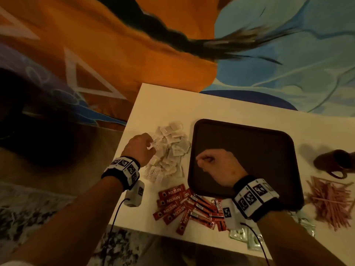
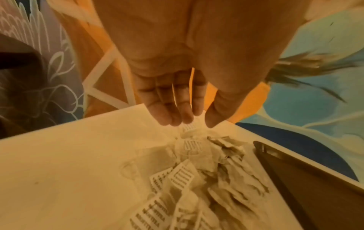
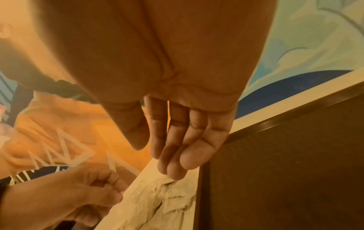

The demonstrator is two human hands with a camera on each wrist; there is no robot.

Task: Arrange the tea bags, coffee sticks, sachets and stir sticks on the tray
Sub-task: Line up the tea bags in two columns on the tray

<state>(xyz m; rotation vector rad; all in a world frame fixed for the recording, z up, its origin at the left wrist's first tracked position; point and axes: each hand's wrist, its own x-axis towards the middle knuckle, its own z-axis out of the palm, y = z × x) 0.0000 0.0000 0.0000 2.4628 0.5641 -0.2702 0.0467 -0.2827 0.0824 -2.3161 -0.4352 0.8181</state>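
The tea bags [image 1: 169,150] lie in a loose white heap on the table [image 1: 163,104], just left of the dark tray [image 1: 194,150], which sits bare as far as the hand lets us see. The left hand [image 1: 141,148] is down at the heap's left edge, and the head view shows something small and white at its fingertips [image 2: 169,118], likely a paper tag. Whether it's properly pinched, I cannot tell: from the wrist the fingers hang fairly straight with the thumb apart. The right hand [image 1: 219,166] hovers over the tray, fingers bent in the head view yet long and loose from its own wrist, holding nothing I can see.

Here's the danger: these bags look tangled, strings and tags crossing. Lift one by its tag and neighbours may trail along, dropping onto the table or over the tray rim. A thin tag could also slip free.

Closer to the person, the red Nescafe coffee sticks [image 1: 172,206] fan out against the tray's near edge. The pink stir sticks [image 1: 332,200] are piled at the far right, below a dark mug [image 1: 330,162].

Hard to read: the pale green sachets [image 1: 242,235] are half hidden beneath the right wrist and its band. The light is dim and orange, and both wrist views are soft.
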